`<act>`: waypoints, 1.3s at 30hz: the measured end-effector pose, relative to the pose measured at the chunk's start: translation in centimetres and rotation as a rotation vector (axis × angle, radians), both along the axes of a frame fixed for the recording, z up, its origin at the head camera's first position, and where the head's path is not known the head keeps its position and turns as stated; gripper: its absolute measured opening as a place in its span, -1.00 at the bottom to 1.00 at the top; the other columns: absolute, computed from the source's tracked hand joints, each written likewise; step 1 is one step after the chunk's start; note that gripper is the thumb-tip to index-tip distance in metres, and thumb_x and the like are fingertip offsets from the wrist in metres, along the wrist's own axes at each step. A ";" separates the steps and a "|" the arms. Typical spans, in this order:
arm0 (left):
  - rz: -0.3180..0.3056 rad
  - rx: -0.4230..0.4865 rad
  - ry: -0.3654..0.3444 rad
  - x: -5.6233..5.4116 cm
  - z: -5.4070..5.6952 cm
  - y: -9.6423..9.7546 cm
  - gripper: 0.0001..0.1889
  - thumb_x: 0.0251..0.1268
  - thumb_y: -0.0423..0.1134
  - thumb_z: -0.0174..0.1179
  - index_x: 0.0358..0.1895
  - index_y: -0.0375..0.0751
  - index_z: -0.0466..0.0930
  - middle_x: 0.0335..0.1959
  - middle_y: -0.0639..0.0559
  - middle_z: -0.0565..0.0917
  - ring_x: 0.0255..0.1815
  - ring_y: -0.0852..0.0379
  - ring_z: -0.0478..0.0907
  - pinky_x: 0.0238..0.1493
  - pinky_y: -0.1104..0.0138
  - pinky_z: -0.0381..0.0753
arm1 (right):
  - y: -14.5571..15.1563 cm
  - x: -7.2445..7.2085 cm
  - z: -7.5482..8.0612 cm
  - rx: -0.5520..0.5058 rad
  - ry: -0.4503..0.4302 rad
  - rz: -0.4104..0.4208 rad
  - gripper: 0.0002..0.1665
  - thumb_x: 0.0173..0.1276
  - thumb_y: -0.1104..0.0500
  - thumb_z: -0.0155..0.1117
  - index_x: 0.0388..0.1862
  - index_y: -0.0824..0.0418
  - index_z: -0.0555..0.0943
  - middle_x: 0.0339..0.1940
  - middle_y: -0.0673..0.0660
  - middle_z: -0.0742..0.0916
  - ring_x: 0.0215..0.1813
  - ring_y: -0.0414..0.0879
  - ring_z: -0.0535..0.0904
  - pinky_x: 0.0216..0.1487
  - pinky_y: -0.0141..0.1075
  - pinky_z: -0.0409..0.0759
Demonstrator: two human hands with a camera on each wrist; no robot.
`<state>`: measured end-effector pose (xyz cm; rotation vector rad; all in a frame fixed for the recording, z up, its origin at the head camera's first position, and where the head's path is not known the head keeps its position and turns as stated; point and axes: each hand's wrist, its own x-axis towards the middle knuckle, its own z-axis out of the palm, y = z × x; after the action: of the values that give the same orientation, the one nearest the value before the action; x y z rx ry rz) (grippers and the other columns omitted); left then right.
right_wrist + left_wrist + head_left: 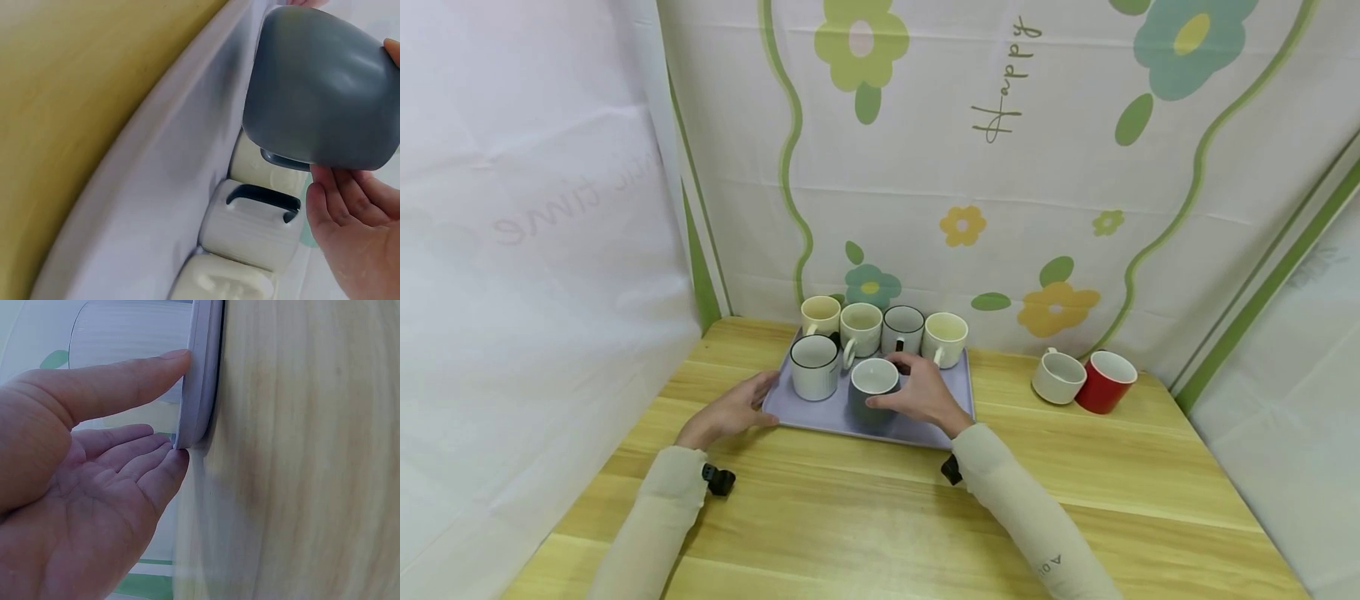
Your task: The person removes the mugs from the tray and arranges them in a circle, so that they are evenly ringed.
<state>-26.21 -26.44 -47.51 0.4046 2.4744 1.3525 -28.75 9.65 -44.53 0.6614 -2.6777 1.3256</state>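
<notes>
My right hand [921, 392] grips a dark grey mug [319, 87] with a white inside, thumb on the near side and fingers on the far side. The mug is upright, close over the front middle of a lilac tray [940, 429]. At the tray's left front corner is my left hand [733, 408], its thumb and fingers extended and the tips right at the rim. A white mug with a black rim [814, 371] stands on the tray between the two hands.
Along the tray's back stand a yellow mug [820, 312], a cream mug [861, 331], a black-rimmed white mug [904, 325] and a pale yellow mug [946, 342]. Farther right on the wooden table [865, 525] are a whitish cup [1056, 379] and a red mug [1101, 392].
</notes>
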 end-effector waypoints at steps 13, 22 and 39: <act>0.003 -0.008 -0.011 0.0 0.2 0.1 -0.06 0.44 -0.43 0.31 0.69 -0.49 -0.13 0.73 -0.45 -0.10 0.75 -0.42 -0.10 0.74 -0.21 0.03 | 5.4 2.2 2.0 0.032 -0.004 0.001 -0.21 -0.11 -0.09 0.82 0.13 0.05 0.71 -0.04 0.01 0.82 0.08 -0.04 0.75 0.10 -0.14 0.75; 0.002 -0.005 -0.003 0.1 0.1 0.0 -0.06 0.44 -0.42 0.32 0.68 -0.49 -0.12 0.73 -0.45 -0.09 0.74 -0.43 -0.09 0.73 -0.22 0.03 | 11.9 4.0 2.8 0.052 -0.009 -0.100 -0.14 -0.09 -0.10 0.83 0.22 0.06 0.69 0.08 0.07 0.82 0.17 0.05 0.74 0.11 -0.16 0.73; -0.005 0.008 -0.004 0.2 0.2 0.3 -0.07 0.45 -0.42 0.30 0.68 -0.50 -0.14 0.73 -0.46 -0.11 0.74 -0.44 -0.11 0.73 -0.24 0.00 | 27.5 8.4 3.2 0.264 0.012 -0.369 -0.15 0.06 -0.22 0.74 0.25 0.13 0.65 0.14 0.22 0.79 -0.03 -0.68 0.45 -0.16 -0.53 0.58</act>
<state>-25.98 -26.14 -47.32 0.4085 2.4637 1.3611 -20.34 37.11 -41.35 0.1732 -2.8087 0.8856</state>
